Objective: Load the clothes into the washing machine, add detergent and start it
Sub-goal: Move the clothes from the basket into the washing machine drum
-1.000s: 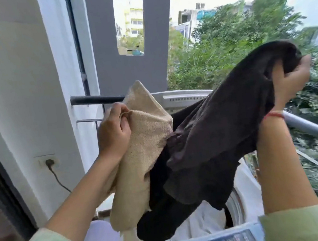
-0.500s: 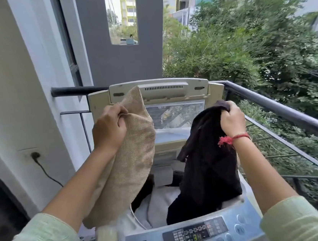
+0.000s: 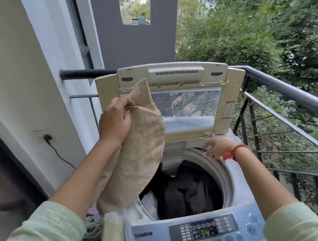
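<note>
A top-loading washing machine stands in front of me with its lid raised. A dark garment lies in the drum beside some white cloth. My left hand grips a beige woven cloth that hangs down over the drum's left rim. My right hand, with a red thread at the wrist, rests empty on the drum's far right rim, fingers spread. The lit control panel faces me at the machine's front.
A dark metal balcony railing runs along the right, with trees beyond. The wall on the left has a socket with a black plug and cable. More patterned laundry sits low on the left of the machine.
My right hand lowered the dark garment into the drum and let it go; it now rests on the rim. My left hand still holds the beige cloth. The view tilted down.
</note>
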